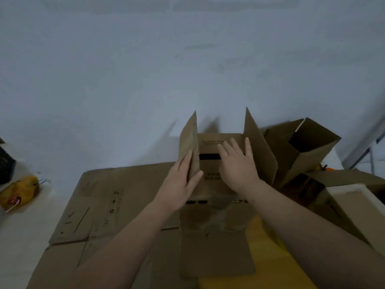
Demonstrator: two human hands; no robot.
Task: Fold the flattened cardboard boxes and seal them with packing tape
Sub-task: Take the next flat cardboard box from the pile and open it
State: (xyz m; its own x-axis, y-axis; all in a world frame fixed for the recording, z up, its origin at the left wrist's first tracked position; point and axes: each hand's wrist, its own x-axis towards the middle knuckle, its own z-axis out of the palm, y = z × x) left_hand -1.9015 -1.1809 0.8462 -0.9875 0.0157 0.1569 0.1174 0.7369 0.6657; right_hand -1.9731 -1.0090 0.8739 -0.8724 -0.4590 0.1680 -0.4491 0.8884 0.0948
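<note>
A box (216, 217) lies in the middle of the view, on a flattened cardboard sheet (104, 205) that spreads out to the left. At its far end two side flaps stand upright: the left flap (188, 147) and the right flap (259, 147).

Both forearms reach forward from the bottom edge and converge on the box. The left hand (182, 182) stands on its edge against the left flap. Its fingers run straight up the outer face and the thumb crosses the near edge to the inner face, so the flap is pinched between them. The right hand (239, 163) lies palm down on the folded panels between the two flaps, with its fingers straight, slightly spread and pointing away. It presses rather than grips.

A second box (304, 147), open at the top, leans just right of the right flap. A yellow bag (20, 190) sits well apart at the left edge.
</note>
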